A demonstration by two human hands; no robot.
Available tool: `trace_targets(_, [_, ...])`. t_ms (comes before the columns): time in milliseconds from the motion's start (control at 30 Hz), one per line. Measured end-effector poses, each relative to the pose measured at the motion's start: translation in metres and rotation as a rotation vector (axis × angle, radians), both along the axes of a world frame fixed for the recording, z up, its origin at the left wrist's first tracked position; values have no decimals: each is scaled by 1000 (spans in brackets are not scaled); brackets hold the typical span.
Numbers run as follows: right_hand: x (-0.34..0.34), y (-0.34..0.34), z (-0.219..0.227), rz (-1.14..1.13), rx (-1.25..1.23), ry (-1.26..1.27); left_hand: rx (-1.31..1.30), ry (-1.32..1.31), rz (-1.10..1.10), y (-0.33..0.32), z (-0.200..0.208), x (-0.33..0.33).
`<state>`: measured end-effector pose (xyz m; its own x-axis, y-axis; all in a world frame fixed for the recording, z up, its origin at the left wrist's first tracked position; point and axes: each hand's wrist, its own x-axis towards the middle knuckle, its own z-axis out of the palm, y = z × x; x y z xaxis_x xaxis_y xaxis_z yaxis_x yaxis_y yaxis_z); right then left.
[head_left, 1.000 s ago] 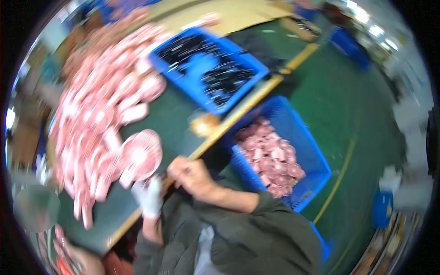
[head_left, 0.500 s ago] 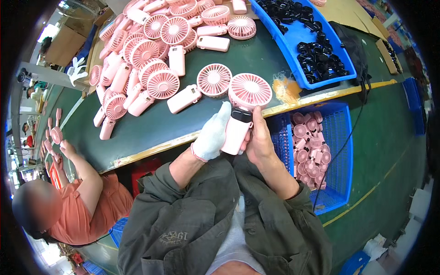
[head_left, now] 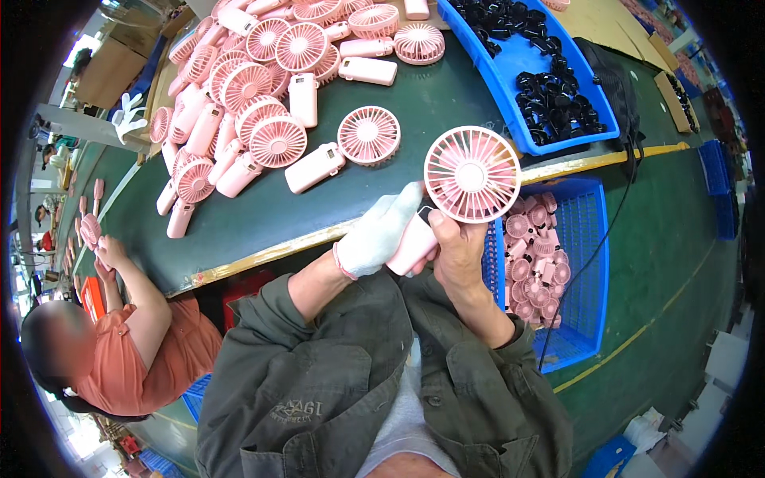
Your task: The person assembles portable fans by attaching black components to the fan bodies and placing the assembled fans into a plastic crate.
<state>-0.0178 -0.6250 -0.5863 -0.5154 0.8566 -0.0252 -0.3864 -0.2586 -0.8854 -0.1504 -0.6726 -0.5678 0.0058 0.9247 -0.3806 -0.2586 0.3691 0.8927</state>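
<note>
A pink hand fan [head_left: 472, 174] is held in front of the chest, near the front edge of the green-topped bench [head_left: 255, 221], with its round grille turned up toward the camera and its handle slanted down to the left. The handle is gripped from the left side by the gloved left hand [head_left: 381, 229], its fingers laid along it rather than spread. The fan is pinched just below the head by the bare right hand [head_left: 460, 259] — the thumb is pressed near the neck, while the other fingers are partly hidden behind. A small black piece [head_left: 426, 213] can be seen at the neck, between the two hands. On the bench, a single pink fan [head_left: 368, 135] is laid flat beyond the left hand, and a large heap of pink fans [head_left: 277, 142] is piled farther to the left. Black parts [head_left: 554, 103] are gathered in two clusters in a blue tray [head_left: 514, 64] at the far right of the bench. Below its right edge, more pink fans [head_left: 542, 271] are contained in a blue basket [head_left: 588, 231] — partly covered by the raised fan head. At the left, another pink fan [head_left: 90, 231] is held by a co-worker [head_left: 159, 350] in an orange top
</note>
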Motion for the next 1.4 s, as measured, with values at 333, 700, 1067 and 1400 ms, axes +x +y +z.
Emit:
trace_targets(333, [4,14,-29,147,41,56,-70,-78,-1,9,-4,1])
trace_targets(700, [6,22,-38,230,-5,24,-95,-296,21,8,-12,1])
trace_targets(1067, [13,23,-21,240,214,-69,324,618,-288,9,-8,10])
trace_targets(1400, [88,23,-49,-130,523,-378,707,1143,46,-9,-13,-10])
